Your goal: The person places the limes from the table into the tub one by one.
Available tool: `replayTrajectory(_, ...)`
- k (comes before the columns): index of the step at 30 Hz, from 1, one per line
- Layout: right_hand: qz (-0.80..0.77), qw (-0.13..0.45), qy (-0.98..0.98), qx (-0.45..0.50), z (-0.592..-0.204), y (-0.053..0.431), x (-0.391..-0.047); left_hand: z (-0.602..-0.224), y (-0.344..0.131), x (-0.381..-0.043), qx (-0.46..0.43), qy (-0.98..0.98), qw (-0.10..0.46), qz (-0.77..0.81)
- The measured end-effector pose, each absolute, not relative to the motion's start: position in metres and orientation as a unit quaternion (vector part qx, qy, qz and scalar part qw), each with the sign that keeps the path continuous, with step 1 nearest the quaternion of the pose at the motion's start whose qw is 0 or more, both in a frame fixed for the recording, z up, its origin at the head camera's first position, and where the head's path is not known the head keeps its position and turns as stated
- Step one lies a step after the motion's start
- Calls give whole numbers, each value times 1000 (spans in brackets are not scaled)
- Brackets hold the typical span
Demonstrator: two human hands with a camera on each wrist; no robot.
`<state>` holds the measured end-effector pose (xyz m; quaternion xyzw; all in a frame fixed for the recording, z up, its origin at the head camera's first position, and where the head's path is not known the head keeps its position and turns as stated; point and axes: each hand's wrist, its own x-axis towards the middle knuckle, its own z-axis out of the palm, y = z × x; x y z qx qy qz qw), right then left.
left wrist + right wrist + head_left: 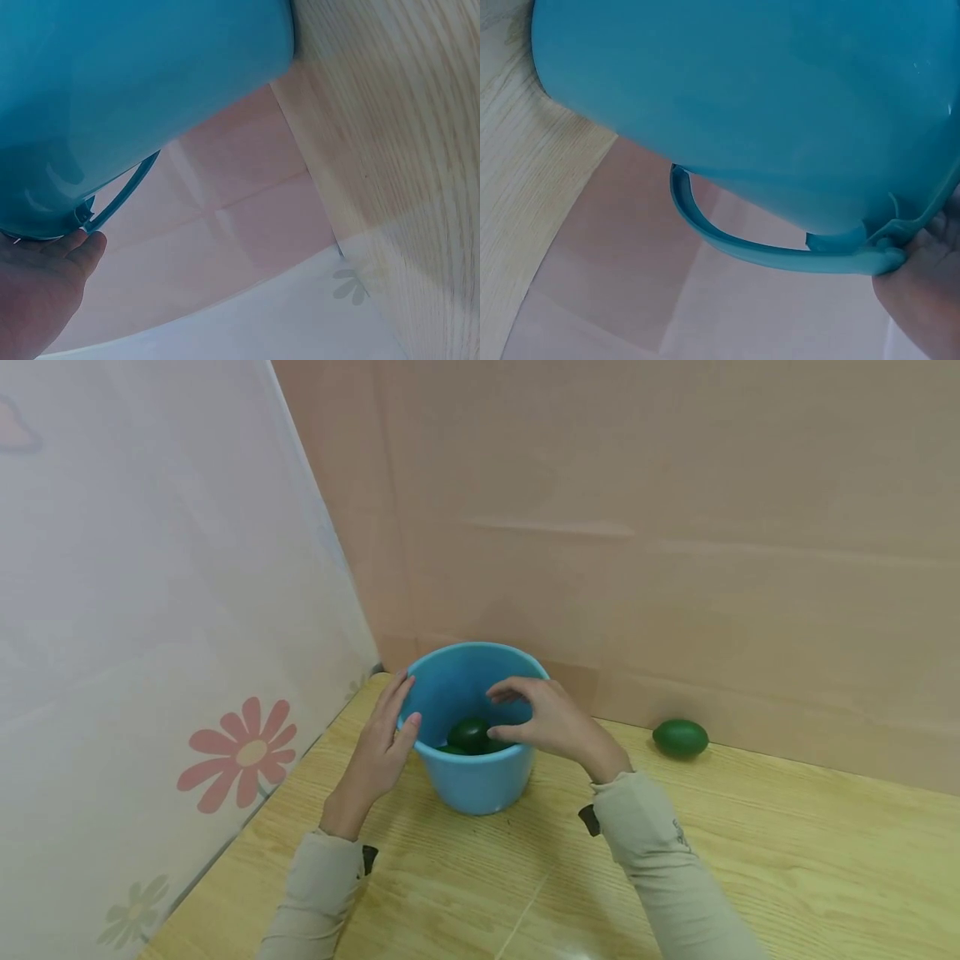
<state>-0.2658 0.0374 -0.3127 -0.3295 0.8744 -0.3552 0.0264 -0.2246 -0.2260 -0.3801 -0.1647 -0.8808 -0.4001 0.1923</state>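
A light blue plastic bucket (480, 785) stands upright on the wooden tabletop, its opening facing up in the head view. Inside it lie dark green oval fruits (468, 735), partly hidden by the front rim. My left hand (378, 747) touches the bucket's left rim, its fingers fairly straight and its thumb at the near side. Over the right rim reaches my right hand (551, 718), thumb and fingers apart above the fruits with nothing between them. The bucket's curved handle (765, 255) hangs along its outer far side in the right wrist view.
Another green oval fruit (680, 738) lies right of the bucket, close to the brown paper-like wall (675, 568). A white sheet with printed flowers (150, 610) borders the table (810, 860) on the left.
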Motion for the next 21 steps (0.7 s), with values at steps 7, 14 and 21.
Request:
replayTrajectory(7,-376,10,869,-320,-317,38,-263,-380,-227,-224,-168,-879,198,-400)
replayTrajectory(14,-397,-29,858,-323,-323,37,-261,-380,-227,-222,-168,-879,203,-398)
replayTrajectory(21,-406,-74,838,-357,-327,39,-262,-379,-227,-221,-168,-878,201,-401)
